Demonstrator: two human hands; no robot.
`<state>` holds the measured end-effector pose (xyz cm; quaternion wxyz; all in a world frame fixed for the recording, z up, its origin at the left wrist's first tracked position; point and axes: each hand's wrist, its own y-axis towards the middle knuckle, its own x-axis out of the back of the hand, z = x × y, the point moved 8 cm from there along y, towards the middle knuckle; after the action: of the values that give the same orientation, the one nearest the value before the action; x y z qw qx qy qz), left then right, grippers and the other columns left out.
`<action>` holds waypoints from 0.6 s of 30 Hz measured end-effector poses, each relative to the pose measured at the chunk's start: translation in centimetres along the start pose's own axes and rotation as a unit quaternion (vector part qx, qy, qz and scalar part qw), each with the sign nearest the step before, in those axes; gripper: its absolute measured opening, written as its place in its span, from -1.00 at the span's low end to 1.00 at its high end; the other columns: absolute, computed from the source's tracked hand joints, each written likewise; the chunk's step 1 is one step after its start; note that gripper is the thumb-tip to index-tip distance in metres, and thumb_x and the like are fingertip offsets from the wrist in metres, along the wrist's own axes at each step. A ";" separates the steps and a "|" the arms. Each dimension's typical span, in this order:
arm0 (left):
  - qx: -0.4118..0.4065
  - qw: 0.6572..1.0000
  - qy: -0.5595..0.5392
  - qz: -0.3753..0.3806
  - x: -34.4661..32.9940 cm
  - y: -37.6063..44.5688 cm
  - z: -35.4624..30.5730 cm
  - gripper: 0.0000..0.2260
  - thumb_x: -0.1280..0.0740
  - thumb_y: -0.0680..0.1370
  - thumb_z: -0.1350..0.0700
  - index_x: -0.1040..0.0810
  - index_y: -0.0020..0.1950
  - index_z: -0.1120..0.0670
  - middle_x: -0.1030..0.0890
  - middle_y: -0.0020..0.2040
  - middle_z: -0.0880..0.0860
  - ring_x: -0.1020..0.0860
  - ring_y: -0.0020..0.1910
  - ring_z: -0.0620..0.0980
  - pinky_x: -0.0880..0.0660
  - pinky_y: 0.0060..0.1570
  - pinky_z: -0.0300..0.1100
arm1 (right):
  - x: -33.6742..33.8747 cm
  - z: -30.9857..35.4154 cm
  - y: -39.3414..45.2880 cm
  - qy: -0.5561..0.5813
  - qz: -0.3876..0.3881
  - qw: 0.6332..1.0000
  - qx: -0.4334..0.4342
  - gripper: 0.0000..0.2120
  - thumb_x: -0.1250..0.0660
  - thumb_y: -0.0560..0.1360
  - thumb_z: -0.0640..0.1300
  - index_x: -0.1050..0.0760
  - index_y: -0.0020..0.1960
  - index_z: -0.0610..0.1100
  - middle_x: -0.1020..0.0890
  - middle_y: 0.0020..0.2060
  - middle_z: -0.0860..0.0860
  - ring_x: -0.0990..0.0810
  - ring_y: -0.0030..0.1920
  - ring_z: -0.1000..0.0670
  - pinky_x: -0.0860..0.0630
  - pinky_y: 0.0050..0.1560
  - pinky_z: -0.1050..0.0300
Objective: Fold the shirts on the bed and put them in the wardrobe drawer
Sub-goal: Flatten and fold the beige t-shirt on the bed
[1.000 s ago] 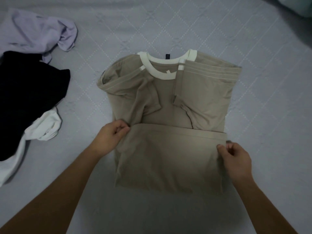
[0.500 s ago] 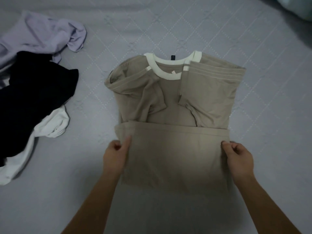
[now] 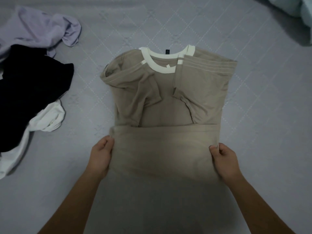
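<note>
A beige shirt [image 3: 167,105] with a white collar lies on the grey quilted bed [image 3: 253,81], both sleeves folded inward and its lower part doubled up over the body. My left hand [image 3: 101,154] pinches the left edge of that doubled part. My right hand [image 3: 222,161] pinches its right edge. A lavender shirt [image 3: 42,29], a black shirt [image 3: 28,92] and a white shirt [image 3: 45,120] lie crumpled in a heap at the left.
A pale bluish-green piece of bedding [image 3: 297,9] sits at the top right corner. Bare quilt shows around the beige shirt and toward me. No wardrobe or drawer is in view.
My left hand slid down from the fold's upper left corner to its left side edge. The right hand stays on the right edge. The view shifted slightly.
</note>
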<state>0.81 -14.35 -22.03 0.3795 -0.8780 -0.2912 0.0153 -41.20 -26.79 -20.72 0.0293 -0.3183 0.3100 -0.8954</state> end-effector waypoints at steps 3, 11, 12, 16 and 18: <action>0.011 0.998 0.061 0.017 0.2 -1.0 0.7 -0.76 -0.26 0.63 -0.08 -0.67 -0.05 -0.03 -0.70 -0.07 0.01 -0.61 -0.06 -0.02 -0.52 0.01 -0.08 | -0.6 -0.4 0.0 -0.021 0.014 1.000 -0.018 -0.75 -0.29 0.58 -0.06 -0.49 -0.26 -0.06 -0.61 -0.31 -0.02 -0.55 -0.23 -0.05 -0.41 -0.19 0.07; 0.023 0.998 -0.039 0.051 -3.7 0.9 -3.2 -0.73 -0.46 0.50 0.19 -0.54 0.16 0.15 -0.71 -0.01 0.14 -0.68 -0.06 0.05 -0.63 -0.12 -0.16 | 0.5 3.3 1.8 0.020 -0.035 0.999 0.023 -0.71 -0.33 0.57 0.00 -0.46 -0.27 -0.10 -0.55 -0.37 0.07 -0.48 -0.32 0.11 -0.38 -0.27 0.31; 0.022 0.996 -0.056 0.059 -4.0 1.2 -3.2 -0.72 -0.44 0.51 0.21 -0.55 0.20 0.13 -0.71 0.02 0.13 -0.68 -0.03 0.04 -0.63 -0.07 -0.16 | 0.9 3.7 1.9 0.016 -0.052 0.998 0.045 -0.65 -0.32 0.58 -0.06 -0.36 -0.34 -0.11 -0.46 -0.43 0.05 -0.40 -0.38 0.10 -0.30 -0.34 0.34; -0.018 1.000 -0.012 -0.011 -2.0 2.1 -1.9 -0.82 -0.38 0.57 0.17 -0.62 0.17 0.06 -0.70 0.04 0.09 -0.65 0.02 0.02 -0.58 0.14 -0.02 | 1.8 2.7 1.6 0.026 -0.094 0.994 0.041 -0.61 -0.28 0.61 -0.15 -0.25 -0.36 -0.09 -0.35 -0.45 0.03 -0.29 -0.42 0.15 -0.25 -0.38 0.29; -0.054 0.990 0.121 -0.048 -1.3 2.1 -1.4 -0.85 -0.38 0.58 0.14 -0.58 0.13 -0.04 -0.68 0.00 0.03 -0.63 0.03 0.06 -0.55 0.11 -0.03 | 1.2 1.3 1.5 -0.010 -0.068 0.997 0.015 -0.71 -0.27 0.61 -0.12 -0.42 -0.28 -0.12 -0.50 -0.39 0.02 -0.43 -0.32 0.07 -0.34 -0.31 0.23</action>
<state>1.12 -17.08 -22.66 0.3639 -0.8777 -0.2856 -0.1252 -41.56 -29.05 -20.14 -0.0239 -0.3475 0.2734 -0.8966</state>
